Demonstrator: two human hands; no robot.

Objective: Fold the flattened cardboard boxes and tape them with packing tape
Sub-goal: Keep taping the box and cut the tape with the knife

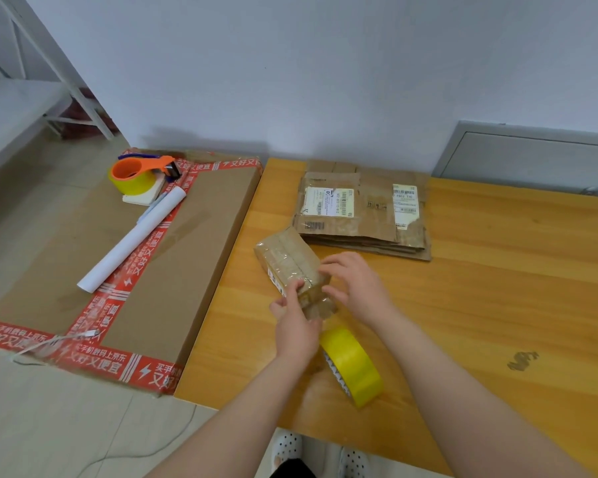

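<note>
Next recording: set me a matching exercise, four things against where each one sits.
Things:
1 small box
2 flat boxes
3 tape roll
4 dispenser

Places:
A on the large carton
B gripped by the left hand and right hand
C stacked at the far side of the table
D on edge on the table, nearer the person than the small box

Pairs: 1-B, 2-C, 3-D, 4-A
</note>
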